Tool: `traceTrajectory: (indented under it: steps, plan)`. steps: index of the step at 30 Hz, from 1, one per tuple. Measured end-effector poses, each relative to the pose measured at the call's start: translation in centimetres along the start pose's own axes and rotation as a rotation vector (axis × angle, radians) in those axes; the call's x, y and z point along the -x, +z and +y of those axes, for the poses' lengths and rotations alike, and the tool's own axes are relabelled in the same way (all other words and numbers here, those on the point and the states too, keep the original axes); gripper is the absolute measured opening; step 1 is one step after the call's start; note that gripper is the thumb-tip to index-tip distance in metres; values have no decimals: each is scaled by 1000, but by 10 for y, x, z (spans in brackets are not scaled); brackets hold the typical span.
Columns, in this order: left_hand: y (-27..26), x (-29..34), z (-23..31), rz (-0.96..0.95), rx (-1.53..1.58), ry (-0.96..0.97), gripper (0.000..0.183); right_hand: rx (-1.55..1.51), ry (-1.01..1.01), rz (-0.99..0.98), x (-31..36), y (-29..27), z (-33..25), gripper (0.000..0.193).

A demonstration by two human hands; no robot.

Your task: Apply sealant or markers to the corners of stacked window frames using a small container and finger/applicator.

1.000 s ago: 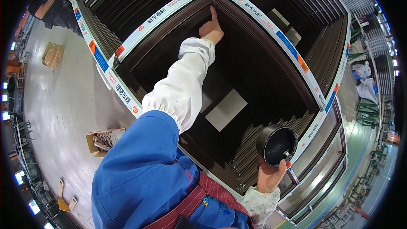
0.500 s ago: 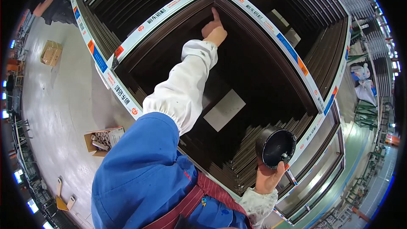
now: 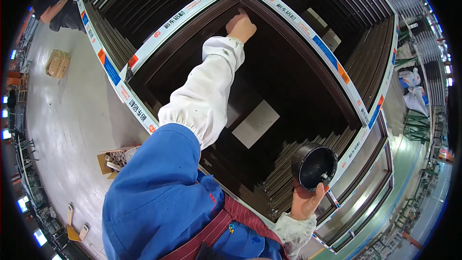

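My left hand point(image 3: 240, 26) reaches far forward, its index fingertip at the inner top corner of a dark brown frame point(image 3: 211, 17) faced with white printed tape. Its other fingers are curled in, and I see nothing held in them. At the lower right, my right hand point(image 3: 306, 204) holds up a round black cup point(image 3: 315, 167), thumb against its near side. The cup is tilted toward me, and a small light-coloured lump point(image 3: 324, 176) sits low inside it. Several similar frames lie stacked beneath, their stepped brown corners point(image 3: 284, 173) showing near the cup.
More stacked frames point(image 3: 370, 53) adjoin on the right and far side. A pale sheet point(image 3: 255, 124) lies deep inside the stack. On the left floor are a carton point(image 3: 57, 64) and an open box of tubes point(image 3: 115, 159). Another person's arm point(image 3: 55, 8) shows at the far left.
My left index finger, stretched forward before, now looks shorter and more bent, with the hand slightly farther forward at the corner. The cup has barely moved in my right hand.
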State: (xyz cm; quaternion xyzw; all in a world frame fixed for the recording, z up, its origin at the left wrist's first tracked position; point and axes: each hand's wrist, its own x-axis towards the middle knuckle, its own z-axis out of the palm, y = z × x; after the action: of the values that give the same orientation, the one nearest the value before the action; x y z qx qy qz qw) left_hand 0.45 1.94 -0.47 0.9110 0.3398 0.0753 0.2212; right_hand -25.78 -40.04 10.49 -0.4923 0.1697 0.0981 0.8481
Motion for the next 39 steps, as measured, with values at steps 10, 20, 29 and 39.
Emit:
traceTrajectory:
  steps: [10,20,29,39]
  plan:
    - [-3,-9,4,-138,-188,-51,76,-10,8,8,-3,2,0,60]
    - [-5,4,12,-150,-161,-10,69,-6,-2,5,-1,2,-1,62]
    - [2,17,11,-201,-271,97,77,8,0,-13,-2,2,-1,62]
    - [0,-6,-2,-135,-133,39,78,18,-6,20,-1,1,-1,61]
